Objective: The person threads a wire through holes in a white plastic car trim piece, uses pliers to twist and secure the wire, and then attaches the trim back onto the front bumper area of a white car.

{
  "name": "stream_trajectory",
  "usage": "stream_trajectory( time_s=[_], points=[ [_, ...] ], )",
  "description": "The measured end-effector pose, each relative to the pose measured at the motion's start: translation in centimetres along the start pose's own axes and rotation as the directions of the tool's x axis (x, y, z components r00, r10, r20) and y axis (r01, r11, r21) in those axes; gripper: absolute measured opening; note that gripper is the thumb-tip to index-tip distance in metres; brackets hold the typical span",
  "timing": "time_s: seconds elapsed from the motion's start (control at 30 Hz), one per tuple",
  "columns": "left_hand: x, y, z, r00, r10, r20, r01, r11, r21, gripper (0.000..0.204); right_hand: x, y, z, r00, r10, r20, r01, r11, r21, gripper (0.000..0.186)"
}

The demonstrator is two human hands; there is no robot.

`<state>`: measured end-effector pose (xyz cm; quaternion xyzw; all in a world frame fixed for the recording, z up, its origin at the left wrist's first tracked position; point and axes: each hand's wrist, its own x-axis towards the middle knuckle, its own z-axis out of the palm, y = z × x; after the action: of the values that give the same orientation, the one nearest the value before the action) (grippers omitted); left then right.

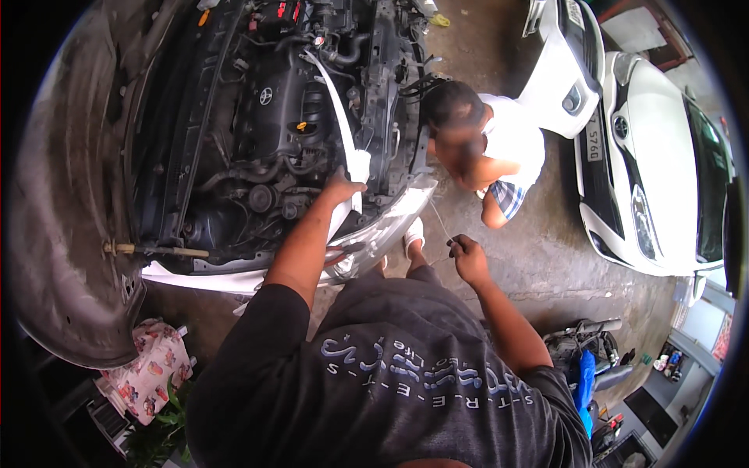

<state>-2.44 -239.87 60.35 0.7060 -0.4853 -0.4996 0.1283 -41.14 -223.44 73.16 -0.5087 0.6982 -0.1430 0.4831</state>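
At the front edge of an open engine bay, my left hand (343,188) is closed around a long, curved white strip (337,109) that looks like body trim. The strip's narrow end reaches over the engine and its wider part is at my fingers. My right hand (468,258), to the right of the clear headlight (390,214), pinches a thin pale strand (441,218). The strand runs up and left toward the headlight's corner; I cannot make out where it is fixed.
The engine cover (273,117) lies beyond my left arm. A raised hood (78,187) is at left. A person in a white shirt (515,140) crouches at the car's front. Behind them are a loose white bumper (558,93) and a parked white car (659,156). A motorcycle (585,343) stands lower right.
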Motion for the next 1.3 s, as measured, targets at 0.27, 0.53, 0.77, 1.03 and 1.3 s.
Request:
stream_trajectory(
  time_s=[0.27,0.53,0.77,1.03,1.3],
  points=[
    [-1.7,0.0,-1.6,1.0,-0.026,-0.004,0.026,1.0,-0.006,0.116,-0.1,-1.2,0.5,0.998,-0.046,0.037,0.047,0.999,-0.024,0.023],
    [-4.1,1.6,-2.2,0.998,-0.036,-0.053,0.039,0.998,0.053,0.126,0.8,-2.2,0.4,0.993,-0.095,0.065,0.098,0.994,-0.042,0.024],
    [-5.5,0.6,-3.3,0.988,-0.058,-0.146,0.068,0.995,0.067,0.139,1.9,-3.0,0.8,0.986,-0.133,0.098,0.138,0.989,-0.05,0.025],
    [-19.3,7.2,-5.8,0.89,0.362,-0.276,-0.246,0.893,0.377,0.053,2.1,-8.6,0.4,0.975,-0.132,0.177,0.132,0.991,0.008,0.023],
    [-27.2,11.9,-1.3,0.521,0.845,-0.122,-0.702,0.505,0.501,0.051,1.0,-15.9,2.6,0.698,-0.571,0.432,0.677,0.723,-0.138,0.018]
  ],
)
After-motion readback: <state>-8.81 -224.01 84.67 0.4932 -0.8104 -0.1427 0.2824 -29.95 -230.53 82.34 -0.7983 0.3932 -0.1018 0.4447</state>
